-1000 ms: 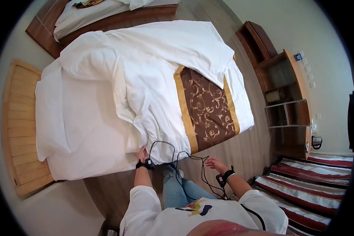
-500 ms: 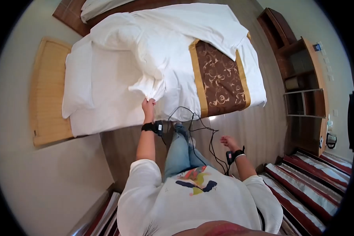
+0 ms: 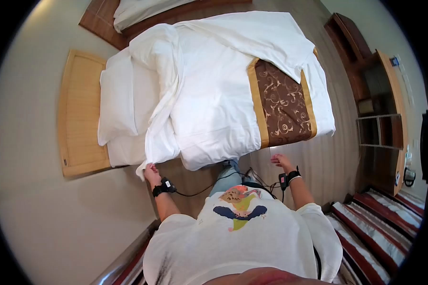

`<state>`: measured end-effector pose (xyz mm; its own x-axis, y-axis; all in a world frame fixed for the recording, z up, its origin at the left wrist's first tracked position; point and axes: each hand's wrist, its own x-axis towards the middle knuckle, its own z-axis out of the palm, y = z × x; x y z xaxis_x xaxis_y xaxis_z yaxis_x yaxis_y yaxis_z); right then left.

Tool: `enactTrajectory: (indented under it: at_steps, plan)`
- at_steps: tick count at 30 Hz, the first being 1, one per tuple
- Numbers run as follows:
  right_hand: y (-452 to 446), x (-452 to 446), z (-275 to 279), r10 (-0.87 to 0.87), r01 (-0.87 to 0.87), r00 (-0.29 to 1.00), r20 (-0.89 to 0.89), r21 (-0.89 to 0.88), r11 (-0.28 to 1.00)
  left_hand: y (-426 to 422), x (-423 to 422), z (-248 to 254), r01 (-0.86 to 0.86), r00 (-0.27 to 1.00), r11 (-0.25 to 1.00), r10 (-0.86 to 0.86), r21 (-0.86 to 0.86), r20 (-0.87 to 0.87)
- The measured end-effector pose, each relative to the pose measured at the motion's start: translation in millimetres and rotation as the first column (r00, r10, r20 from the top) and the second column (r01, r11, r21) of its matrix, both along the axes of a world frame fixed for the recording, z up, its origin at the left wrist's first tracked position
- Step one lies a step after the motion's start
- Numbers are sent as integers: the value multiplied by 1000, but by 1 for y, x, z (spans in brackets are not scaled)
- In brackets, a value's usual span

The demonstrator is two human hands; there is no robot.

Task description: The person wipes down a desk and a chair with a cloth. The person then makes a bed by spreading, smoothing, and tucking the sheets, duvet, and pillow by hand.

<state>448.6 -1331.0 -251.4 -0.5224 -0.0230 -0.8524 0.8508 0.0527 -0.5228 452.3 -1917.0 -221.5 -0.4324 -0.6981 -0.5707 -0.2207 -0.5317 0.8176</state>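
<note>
Fingers (image 3: 150, 166) on my left hand (image 3: 152, 175) are pinched onto the duvet (image 3: 209, 90) at its loose near edge. Right hand (image 3: 282, 163) is empty, fingers loosely out, well off at 3 o'clock, so left's nearer. From that pinch the folded-back edge runs long, between 12 and 1. Pillow's (image 3: 117, 102) at 11, runner's (image 3: 285, 107) about 2, other bed (image 3: 150, 12) farthest, at 12.

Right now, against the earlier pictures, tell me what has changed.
The left hand, pinching the near corner of the white duvet, has pulled it toward the headboard, across the sheet and out past the near side. The right hand stays empty; the pillow and brown scroll-patterned bed runner stay in place.
</note>
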Motion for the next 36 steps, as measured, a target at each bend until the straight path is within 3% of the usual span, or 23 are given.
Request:
enactTrajectory:
  at_steps: [3, 5, 7, 9, 11, 17, 19, 21, 23, 25, 26, 27, 28, 31, 33, 36]
  plan:
    - [21, -8, 14, -51, 44, 993, -103, -73, 996, 52, -50, 15, 188, 963, 982, -181, -20, 202]
    - [40, -13, 49, -221, 205, 955, -200, -96, 974, 72, -76, -23, 437, 892, 897, -424, -62, 155]
    - [80, 1, 56, -429, 401, 840, -331, -153, 903, 117, -107, -23, 588, 804, 809, -588, 28, 93]
    - [123, 19, 83, -516, 542, 755, -404, -58, 839, 192, -129, 21, 674, 737, 737, -675, 52, 6]
    - [158, 47, 110, -602, 693, 628, -494, 2, 721, 255, -148, 35, 793, 609, 608, -792, -25, 44]
    - [268, 150, 152, -695, 925, 288, -659, 5, 379, 443, -198, 61, 946, 312, 316, -948, -76, -63]
    - [304, 181, 155, -675, 936, 267, -688, 17, 353, 502, -212, 73, 963, 180, 194, -980, -189, -88]
    - [343, 212, 153, -616, 927, 267, -741, 23, 374, 563, -214, 96, 941, 181, 226, -965, -252, -192]
    - [387, 232, 176, -687, 970, 140, -713, -40, 239, 639, -215, 110, 927, 253, 314, -927, -205, -277]
    - [414, 237, 193, -678, 975, 138, -722, -21, 221, 674, -206, 142, 928, 273, 334, -911, -166, -309]
    - [453, 241, 200, -637, 981, 68, -768, -64, 182, 710, -200, 150, 926, 294, 357, -888, -127, -352]
    - [474, 243, 203, -608, 984, -3, -794, -111, 140, 731, -198, 152, 926, 302, 359, -891, -119, -339]
    - [467, 241, 209, -623, 991, 7, -782, -79, 111, 728, -202, 154, 938, 268, 326, -897, -117, -351]
    - [520, 218, 219, -628, 974, -31, -778, -164, 155, 773, -208, 149, 947, 270, 311, -909, -85, -317]
    - [569, 171, 216, -655, 944, 88, -750, -147, 295, 806, -220, 135, 909, 390, 416, -879, -39, -273]
    - [615, 113, 215, -614, 869, 313, -724, -42, 493, 832, -248, 111, 882, 466, 468, -845, 57, -264]
